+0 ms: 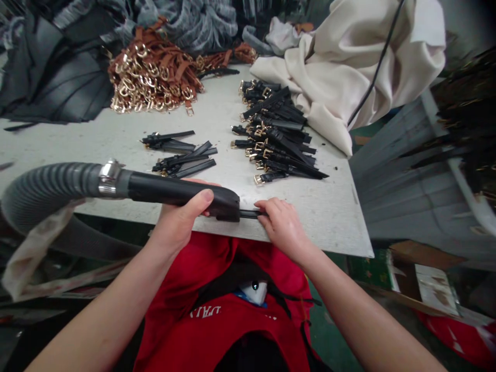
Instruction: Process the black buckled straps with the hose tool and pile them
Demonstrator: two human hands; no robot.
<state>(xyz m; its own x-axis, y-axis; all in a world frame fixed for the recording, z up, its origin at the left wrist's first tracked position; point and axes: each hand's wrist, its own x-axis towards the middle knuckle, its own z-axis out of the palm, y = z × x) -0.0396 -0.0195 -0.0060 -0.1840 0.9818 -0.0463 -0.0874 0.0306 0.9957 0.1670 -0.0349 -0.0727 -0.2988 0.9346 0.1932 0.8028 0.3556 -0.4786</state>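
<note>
My left hand (181,219) is wrapped round a black nozzle (170,190) on the end of a grey ribbed hose (58,178), its thumb on top. Between the fingertips of my right hand (282,223) is a thin black strap (250,213), which runs into the nozzle's open end. How far the strap reaches inside is hidden. Just beyond my hands, a large pile of black buckle straps (279,134) with gold buckles lies on the table. Two smaller bunches of black straps (186,163) rest behind the nozzle.
Brown straps with gold hardware (155,75) are heaped at the back of the pale table (333,217). Dark sheets (50,72) lie at the left, cream cloth (341,57) at the right. A cardboard box (422,279) stands below the table's right edge.
</note>
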